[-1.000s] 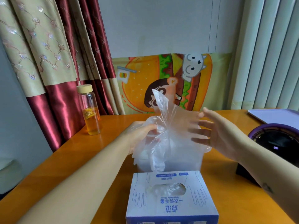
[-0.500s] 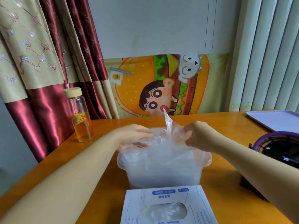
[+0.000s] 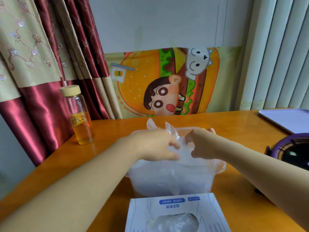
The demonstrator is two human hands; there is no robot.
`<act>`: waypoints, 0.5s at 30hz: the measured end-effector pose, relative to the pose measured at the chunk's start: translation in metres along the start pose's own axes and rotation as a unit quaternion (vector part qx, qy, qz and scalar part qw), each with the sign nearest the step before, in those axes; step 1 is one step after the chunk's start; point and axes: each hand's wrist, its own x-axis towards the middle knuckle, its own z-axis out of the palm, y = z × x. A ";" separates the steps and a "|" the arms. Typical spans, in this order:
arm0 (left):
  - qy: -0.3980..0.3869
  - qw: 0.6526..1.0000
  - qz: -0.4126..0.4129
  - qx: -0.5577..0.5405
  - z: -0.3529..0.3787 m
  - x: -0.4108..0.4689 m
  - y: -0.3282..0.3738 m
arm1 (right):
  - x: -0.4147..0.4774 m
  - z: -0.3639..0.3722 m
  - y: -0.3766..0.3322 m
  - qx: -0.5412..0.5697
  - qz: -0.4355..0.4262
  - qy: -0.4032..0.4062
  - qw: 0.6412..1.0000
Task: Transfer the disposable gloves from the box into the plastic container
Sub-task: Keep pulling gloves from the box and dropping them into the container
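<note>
The glass bottle (image 3: 80, 118) of amber liquid stands near the tabletop's left edge, apart from the left forearm, though a wide elbow swing could tip it. The left hand (image 3: 155, 146) pinches the disposable gloves (image 3: 183, 154) between curled fingers and thumb, pressing them into the plastic container (image 3: 150, 181), which sits mid-table just behind the glove box (image 3: 177, 213). The right hand (image 3: 199, 144) curls into the same film. The film looks springy and two tips stick up above the far rim, so it may puff back out or cling to the hands when they lift. Hard pressing could also slide the light container.

The right fingertips are buried in film. The container's clouded wall hides how full it is. The box is cut off by the lower frame edge. The dark purple-rimmed object (image 3: 292, 149) at the right edge cannot be identified.
</note>
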 end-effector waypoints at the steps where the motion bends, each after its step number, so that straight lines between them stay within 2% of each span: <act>1: -0.075 0.996 -0.035 0.036 0.006 0.006 0.000 | -0.001 -0.001 -0.001 -0.009 0.001 -0.005 1.000; 3: -0.152 0.982 -0.073 0.081 0.015 0.015 -0.006 | -0.002 -0.001 -0.002 -0.034 0.003 -0.015 0.999; 5: -0.181 0.975 -0.080 0.104 0.024 0.023 -0.014 | -0.005 -0.002 0.001 -0.062 0.011 -0.003 0.998; 6: -0.187 0.974 -0.077 0.106 0.026 0.026 -0.018 | -0.006 -0.004 0.005 -0.066 0.014 0.032 0.997; 8: -0.194 0.974 -0.074 0.090 0.028 0.028 -0.025 | -0.011 -0.011 0.010 -0.056 0.014 0.151 0.987; 10: -0.200 0.974 -0.080 0.068 0.031 0.032 -0.031 | -0.014 -0.020 0.008 0.015 -0.048 0.272 0.961; 11: -0.201 0.974 -0.087 0.058 0.037 0.036 -0.034 | -0.013 -0.023 0.003 0.063 -0.102 0.283 0.952; 13: -0.195 0.973 -0.106 0.055 0.046 0.043 -0.037 | -0.011 -0.021 -0.009 0.095 -0.192 0.177 0.961; 15: -0.179 0.971 -0.128 0.097 0.053 0.043 -0.034 | 0.000 -0.006 -0.014 0.027 -0.207 0.037 0.977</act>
